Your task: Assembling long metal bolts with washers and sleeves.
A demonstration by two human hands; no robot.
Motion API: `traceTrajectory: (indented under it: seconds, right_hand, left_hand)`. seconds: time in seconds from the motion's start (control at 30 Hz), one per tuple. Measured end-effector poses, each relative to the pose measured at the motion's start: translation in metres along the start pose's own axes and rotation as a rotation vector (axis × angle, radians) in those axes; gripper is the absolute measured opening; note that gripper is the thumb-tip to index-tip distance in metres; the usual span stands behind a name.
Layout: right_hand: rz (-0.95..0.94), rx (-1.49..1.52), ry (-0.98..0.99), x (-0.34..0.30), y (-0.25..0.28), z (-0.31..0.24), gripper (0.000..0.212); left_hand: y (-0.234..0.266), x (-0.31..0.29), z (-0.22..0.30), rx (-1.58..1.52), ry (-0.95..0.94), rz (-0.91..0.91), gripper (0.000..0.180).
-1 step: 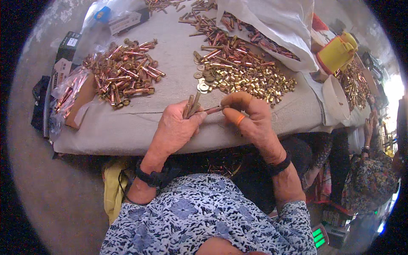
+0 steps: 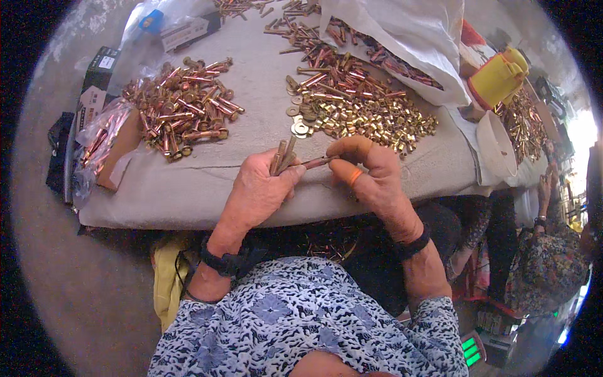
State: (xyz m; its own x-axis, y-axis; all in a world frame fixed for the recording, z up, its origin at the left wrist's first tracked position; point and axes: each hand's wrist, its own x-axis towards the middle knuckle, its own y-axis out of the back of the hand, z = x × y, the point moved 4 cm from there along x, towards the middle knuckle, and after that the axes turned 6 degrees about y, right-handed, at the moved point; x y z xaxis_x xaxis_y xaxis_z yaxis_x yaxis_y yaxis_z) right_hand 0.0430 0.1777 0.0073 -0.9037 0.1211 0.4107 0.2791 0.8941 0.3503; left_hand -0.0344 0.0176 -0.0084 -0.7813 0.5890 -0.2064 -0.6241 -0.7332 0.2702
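My left hand [image 2: 257, 191] is closed around several bolts [image 2: 286, 154], their shanks sticking up past the fingers. One bolt [image 2: 316, 163] points out to the right from its thumb and forefinger. At that bolt's tip, my right hand [image 2: 374, 173] pinches with thumb and forefinger, both in orange finger covers; any small part there is hidden. Just beyond my hands lie flat washers [image 2: 300, 130] and a heap of short brass-coloured sleeves [image 2: 377, 119]. A pile of bolts with parts fitted on them [image 2: 182, 113] sits to the left.
Grey cloth covers the table [image 2: 251, 81]. A white sack [image 2: 402, 38] spills copper-coloured bolts at the back right. Beside it are a yellow container [image 2: 496, 78] and a white bowl [image 2: 492, 144]. An open cardboard box [image 2: 120, 151] with plastic stands left. Another person's hand [image 2: 545, 188] shows far right.
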Motion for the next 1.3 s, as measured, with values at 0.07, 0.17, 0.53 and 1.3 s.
traceTrajectory:
  seconds: [0.07, 0.17, 0.53, 1.3]
  right_hand:
    - [0.004, -0.055, 0.017, 0.0, 0.002, -0.001, 0.016]
    - [0.002, -0.153, 0.015, -0.001, 0.003, -0.004, 0.015]
    - [-0.009, 0.008, -0.022, -0.003, 0.001, 0.003, 0.012]
    - [0.074, -0.209, -0.007, -0.002, -0.001, -0.011, 0.019]
  left_hand:
    - [0.0, 0.0, -0.001, -0.021, 0.005, -0.03, 0.014]
    - [0.0, -0.001, 0.003, -0.005, 0.03, -0.048, 0.015]
    - [0.0, -0.002, 0.007, 0.082, 0.062, -0.004, 0.014]
    - [-0.001, 0.0, 0.001, -0.004, -0.034, 0.012, 0.015]
